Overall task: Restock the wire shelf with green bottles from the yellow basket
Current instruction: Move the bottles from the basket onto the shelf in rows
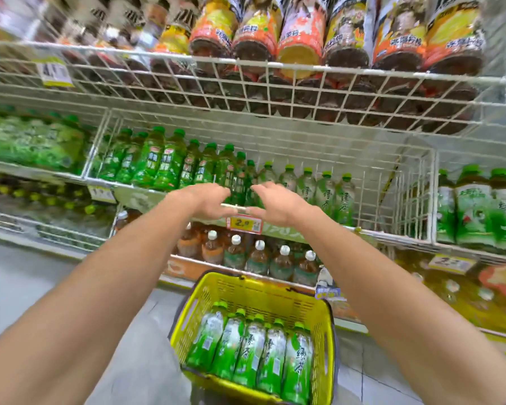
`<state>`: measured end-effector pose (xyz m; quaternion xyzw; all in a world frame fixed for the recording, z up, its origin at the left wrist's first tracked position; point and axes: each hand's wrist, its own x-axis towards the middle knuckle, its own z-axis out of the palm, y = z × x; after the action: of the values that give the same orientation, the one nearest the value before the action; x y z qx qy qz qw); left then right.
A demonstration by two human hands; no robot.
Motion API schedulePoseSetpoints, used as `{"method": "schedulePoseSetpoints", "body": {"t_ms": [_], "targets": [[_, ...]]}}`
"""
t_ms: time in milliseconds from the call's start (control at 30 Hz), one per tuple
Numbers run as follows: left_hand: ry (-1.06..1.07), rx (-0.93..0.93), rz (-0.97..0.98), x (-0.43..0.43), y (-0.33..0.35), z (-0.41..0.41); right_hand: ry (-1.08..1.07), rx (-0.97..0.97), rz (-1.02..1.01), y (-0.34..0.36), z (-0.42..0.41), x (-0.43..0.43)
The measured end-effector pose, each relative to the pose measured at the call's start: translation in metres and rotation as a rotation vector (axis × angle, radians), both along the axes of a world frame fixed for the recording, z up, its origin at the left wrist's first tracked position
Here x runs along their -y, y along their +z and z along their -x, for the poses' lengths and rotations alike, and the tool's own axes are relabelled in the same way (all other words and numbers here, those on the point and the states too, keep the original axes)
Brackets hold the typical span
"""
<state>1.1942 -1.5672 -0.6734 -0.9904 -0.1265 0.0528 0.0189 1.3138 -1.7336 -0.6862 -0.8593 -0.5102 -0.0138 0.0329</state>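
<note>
Left grip (214, 201) and right grip (273, 204) open, empty, at shelf (415, 197) edge above basket (246, 283); I note bottles (249, 352) lying inside it, caps shelfward, equally near both grips.

Single head-worn view, wide-angle; straight rails bow toward the frame edges. Faces forward and down into a shop aisle, square-on to the wire shelf (406, 200) at arm's reach. Lens sits below the upper wire tier (246, 80), whose underside fills the top of the frame. Forearms enter from the two bottom corners; left hand (208, 200) and right hand (275, 203) meet near frame centre at the shelf's front edge. Yellow basket (246, 283) seen from above at lower centre, nearer the lens than the shelf. Left and top-left margins smeared with blur
</note>
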Motion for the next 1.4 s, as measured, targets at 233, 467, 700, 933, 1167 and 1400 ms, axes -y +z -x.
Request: {"method": "schedulePoseSetpoints", "body": {"t_ms": [233,467,700,933,1167,1400], "targets": [[0.06,-0.169,0.107,-0.008,-0.087,0.041,0.025,-0.189,0.015,-0.094,0.022,0.008],[0.056,-0.338,0.245,-0.006,-0.204,0.025,-0.133,-0.381,0.174,-0.218,0.024,0.033],[0.102,-0.469,0.37,-0.01,-0.318,0.005,-0.337,-0.602,0.244,-0.324,0.055,0.052],[0.16,-0.464,0.419,-0.014,-0.372,-0.007,-0.485,-0.59,0.294,-0.351,0.061,0.026],[0.325,-0.314,0.433,-0.007,-0.388,0.002,-0.632,-0.597,0.324,-0.358,0.053,0.01],[0.474,-0.298,0.672,-0.018,-0.377,0.012,-0.718,-0.636,0.189,-0.353,0.06,0.016]]}}
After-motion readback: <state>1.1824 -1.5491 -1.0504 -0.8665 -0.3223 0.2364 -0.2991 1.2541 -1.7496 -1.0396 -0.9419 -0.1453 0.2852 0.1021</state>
